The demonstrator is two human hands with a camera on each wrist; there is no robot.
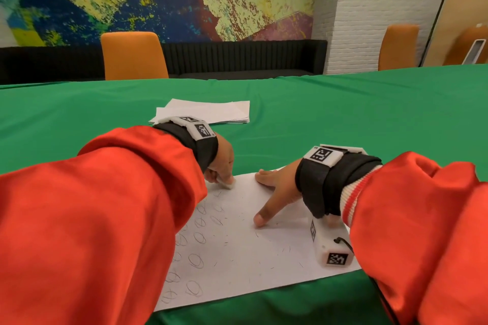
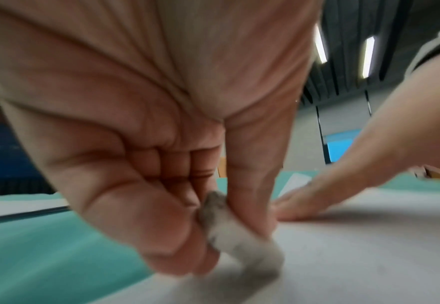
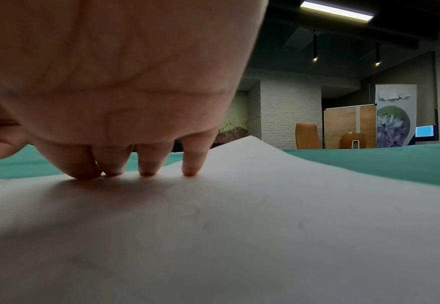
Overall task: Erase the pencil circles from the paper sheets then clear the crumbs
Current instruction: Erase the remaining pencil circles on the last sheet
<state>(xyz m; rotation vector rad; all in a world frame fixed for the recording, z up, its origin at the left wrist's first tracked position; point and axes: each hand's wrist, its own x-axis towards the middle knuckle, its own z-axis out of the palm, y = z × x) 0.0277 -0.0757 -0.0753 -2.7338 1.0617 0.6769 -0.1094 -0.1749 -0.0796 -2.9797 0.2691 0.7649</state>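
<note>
The left hand [image 1: 220, 163] has its fingers [image 2: 161, 236] curled tight, thumb and fingertips pinching a small white eraser [image 2: 235, 232] whose lower end touches the far left part of the paper sheet [image 1: 250, 250]. The right hand [image 1: 274, 187] lies spread and flat, its straight fingers [image 3: 191, 162] pressing their tips onto the far edge of the same sheet, the thumb planted nearer on the page; it holds nothing. The sheet lies on the near edge of the bench [image 1: 343, 113], which is covered in green cloth, with its long axis running from near left to far right. Pencil circles [image 1: 196, 260] fill its left part, and dark eraser crumbs [image 1: 264, 245] scatter over the middle and right. A stack of more sheets [image 1: 206, 112] lies farther off on the cloth. Beyond stand orange chairs [image 1: 133, 57], a dark sofa, a painted mural and a white brick wall.
</note>
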